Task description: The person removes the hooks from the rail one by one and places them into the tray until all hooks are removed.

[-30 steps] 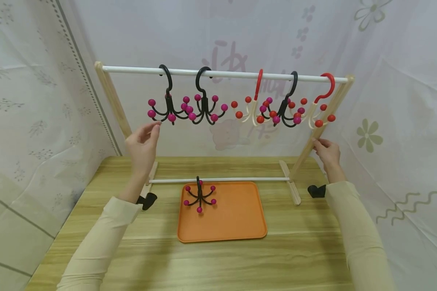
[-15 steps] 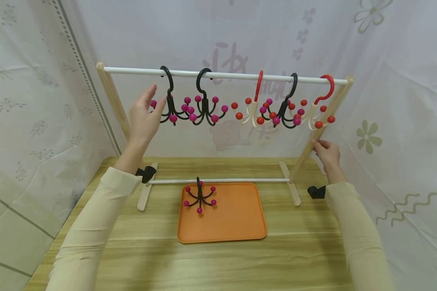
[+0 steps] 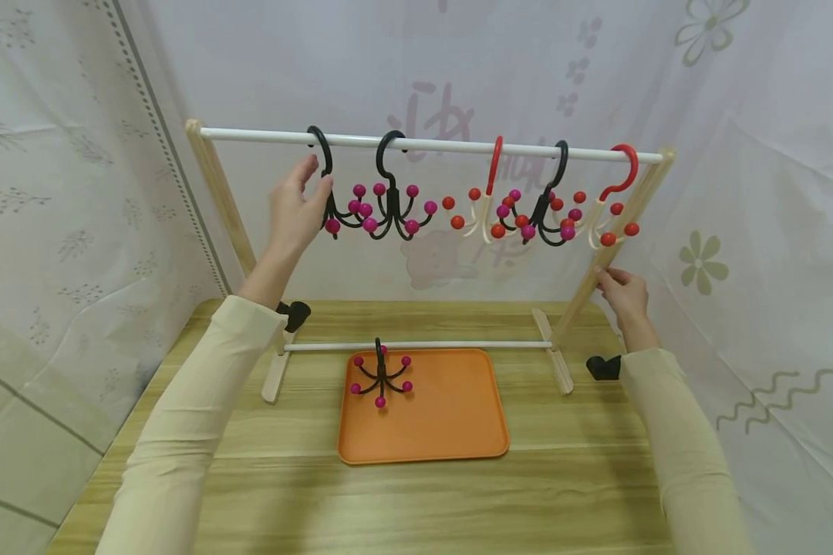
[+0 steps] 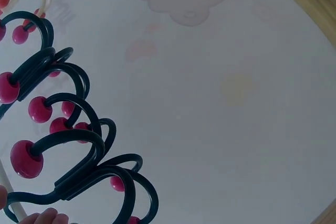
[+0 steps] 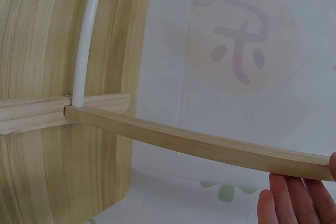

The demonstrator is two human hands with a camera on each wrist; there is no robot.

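My left hand point(image 3: 295, 210) is raised at the leftmost black hanger point(image 3: 322, 139), its thumb and fingers apart at the neck under the hook. It hides part of that hanger's prongs. The left wrist view shows the fingertips point(image 4: 47, 216) beside the black hanger's neck point(image 4: 34, 198), with the thumb barely in view. This hanger has curved prongs tipped with magenta balls and hangs on the white rail point(image 3: 451, 146). Low on the right side, my right hand point(image 3: 625, 294) pinches the rack's wooden post point(image 3: 583, 289). Its fingers point(image 5: 286, 200) lie against the post in the right wrist view.
Along the rail hang another black hanger point(image 3: 392, 202), a red-hooked cream hanger point(image 3: 486, 206), a third black one point(image 3: 541, 206) and a second red-hooked one point(image 3: 600, 208). An orange tray point(image 3: 451, 408) on the wooden table carries a black hanger point(image 3: 380, 374).
My left hand has risen from below the leftmost hanger's balls and moved right to its neck, its fingers spreading from a closed pinch. My right hand has stayed on the post.
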